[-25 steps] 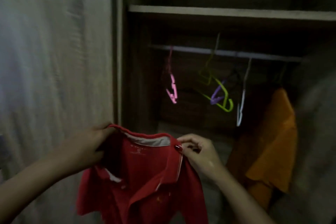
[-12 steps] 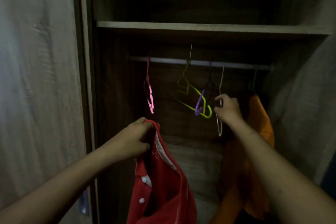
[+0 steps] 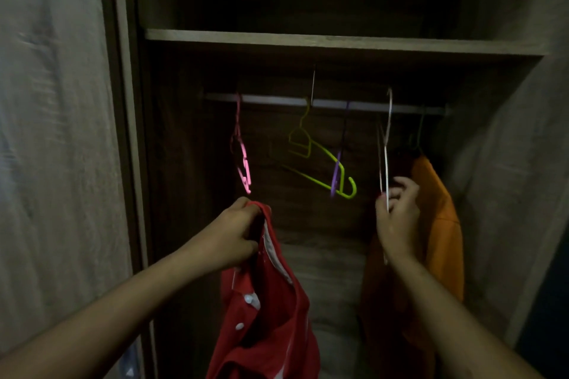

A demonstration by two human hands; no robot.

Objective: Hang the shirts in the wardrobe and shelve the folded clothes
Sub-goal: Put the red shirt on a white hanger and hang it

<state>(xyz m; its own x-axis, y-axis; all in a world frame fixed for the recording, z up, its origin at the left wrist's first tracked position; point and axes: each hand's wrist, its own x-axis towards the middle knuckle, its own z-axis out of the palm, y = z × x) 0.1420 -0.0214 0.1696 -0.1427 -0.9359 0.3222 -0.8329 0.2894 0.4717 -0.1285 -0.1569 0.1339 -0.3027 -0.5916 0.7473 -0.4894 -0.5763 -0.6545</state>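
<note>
A red polo shirt (image 3: 271, 317) with white buttons dangles from my left hand (image 3: 234, 234), which grips it at the collar in front of the open wardrobe. My right hand (image 3: 397, 218) is closed around the lower part of a white wire hanger (image 3: 388, 138); its hook sits at the level of the metal rail (image 3: 277, 100). An orange shirt (image 3: 440, 224) hangs on the rail just right of that hand.
Pink (image 3: 243, 163), yellow-green (image 3: 326, 163) and purple (image 3: 337, 172) hangers hang bare on the rail. A wooden shelf (image 3: 338, 41) runs above it, dark above. The wardrobe door (image 3: 55, 132) stands at left, the side wall (image 3: 517, 163) at right.
My right hand let go of the red collar, reached to the rail and closed on the white hanger. The red shirt now hangs from my left hand alone, raised closer to the rail.
</note>
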